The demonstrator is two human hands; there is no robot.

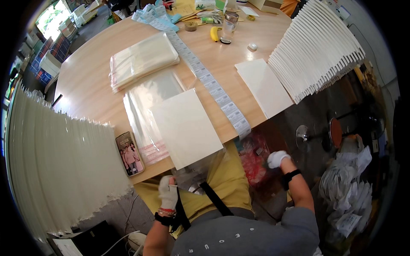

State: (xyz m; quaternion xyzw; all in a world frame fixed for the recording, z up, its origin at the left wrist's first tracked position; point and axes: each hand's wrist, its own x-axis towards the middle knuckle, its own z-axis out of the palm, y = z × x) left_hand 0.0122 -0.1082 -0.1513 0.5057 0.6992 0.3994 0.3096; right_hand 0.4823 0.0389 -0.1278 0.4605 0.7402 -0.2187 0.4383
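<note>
My left hand (168, 190), in a white knit glove, is closed just below the table's front edge. It is beside clear plastic film that hangs under the lower edge of a white board (188, 128); whether it grips the film I cannot make out. The board lies over clear plastic bags (156, 91) with pink-striped ends. My right hand (278, 159), also gloved, is off the table to the right with its fingers curled in. Near it are a red plastic bag (255, 164) and the hanging end of a label strip (222, 100). Anything inside its fingers is hidden.
A phone (130, 153) lies at the table's left front edge. Tall stacks of packed boards (64, 166) and bare boards (314, 51) flank me. Farther back are more bags (143, 59), a banana (214, 33) and a glass (229, 27). A stool (335, 132) stands right.
</note>
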